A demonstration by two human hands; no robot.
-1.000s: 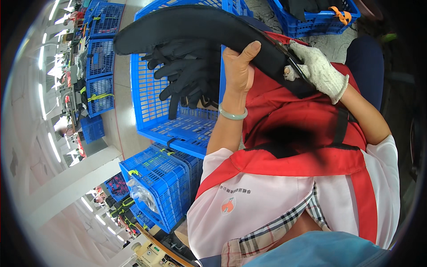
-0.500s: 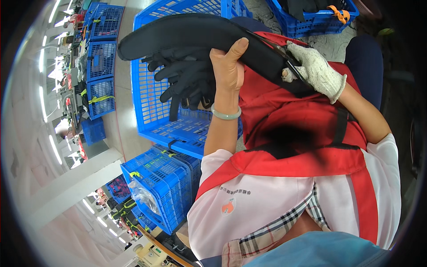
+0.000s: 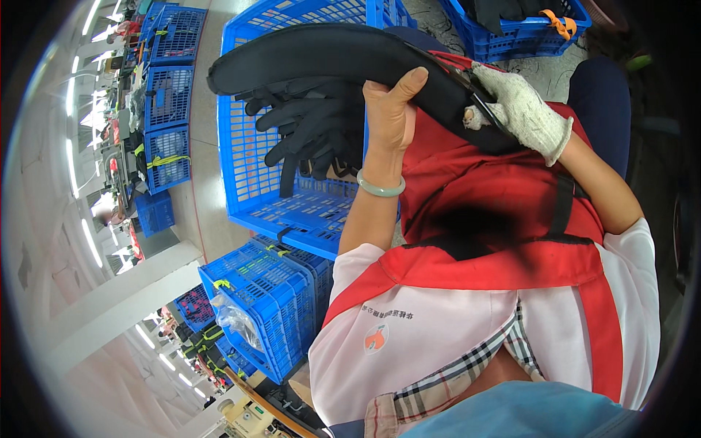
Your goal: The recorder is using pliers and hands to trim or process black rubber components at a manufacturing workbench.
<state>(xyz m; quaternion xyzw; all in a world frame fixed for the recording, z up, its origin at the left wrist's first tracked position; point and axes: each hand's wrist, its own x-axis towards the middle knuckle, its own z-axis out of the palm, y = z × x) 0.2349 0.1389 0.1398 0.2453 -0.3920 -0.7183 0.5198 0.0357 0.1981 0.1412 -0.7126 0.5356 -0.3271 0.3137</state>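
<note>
Black padded strap (image 3: pixel 328 55) is being gripped by the bare left hand (image 3: pixel 391 109), fingers closed around its middle. Just beside them, the gloved right hand (image 3: pixel 522 109) is pinching a thin dark tool against it; work looks unfinished.

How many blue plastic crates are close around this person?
3 nearby: a big blue crate behind the black padded strap, a second lower left, a third top right. More stack far left; others may be hidden.

Beside you: large blue crate (image 3: pixel 252 157) at left, smaller blue crates (image 3: pixel 266 310) stacked below it, another blue crate (image 3: pixel 522 36) top right holding orange clip (image 3: pixel 558 22).
</note>
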